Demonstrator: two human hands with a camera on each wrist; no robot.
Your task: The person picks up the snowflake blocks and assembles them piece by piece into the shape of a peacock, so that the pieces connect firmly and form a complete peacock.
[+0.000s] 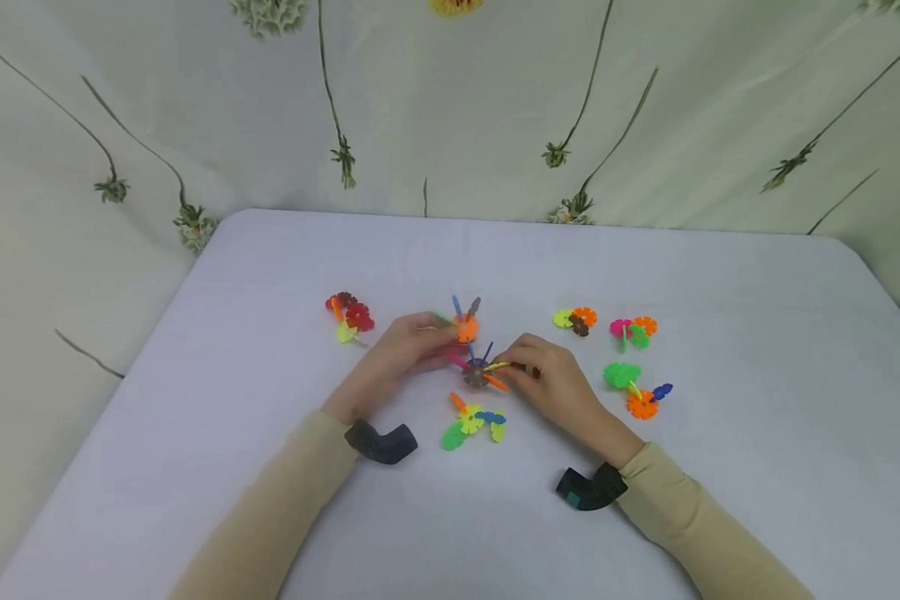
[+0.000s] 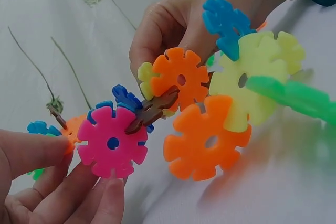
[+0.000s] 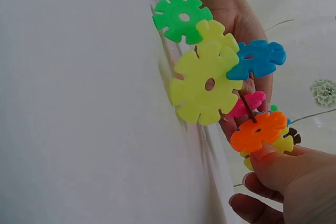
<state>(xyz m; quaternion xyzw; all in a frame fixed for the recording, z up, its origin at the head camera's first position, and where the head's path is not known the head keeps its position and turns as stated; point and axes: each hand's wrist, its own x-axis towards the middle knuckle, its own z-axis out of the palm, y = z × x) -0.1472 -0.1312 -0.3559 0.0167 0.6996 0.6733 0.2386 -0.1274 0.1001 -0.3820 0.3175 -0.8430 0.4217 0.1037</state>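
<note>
Both hands hold one joined cluster of notched, flower-shaped plastic discs above the table. My left hand (image 1: 401, 350) grips its left part, where an orange disc (image 1: 467, 327) carries blue and brown ones. In the left wrist view its fingertips are at a pink disc (image 2: 94, 150). A brown disc (image 1: 477, 375) sits mid-cluster. My right hand (image 1: 558, 379) pinches the right side near a yellow disc (image 1: 497, 365); in the right wrist view its thumb presses an orange disc (image 3: 245, 139). The right fingers hide part of the joint.
A separate cluster with a yellow disc (image 1: 468, 421) lies on the table (image 1: 450, 525) just nearer. At the left is a red cluster (image 1: 358, 317). Several more clusters lie at the right, including one with a green disc (image 1: 621, 374). A flowered cloth (image 1: 450, 108) hangs behind.
</note>
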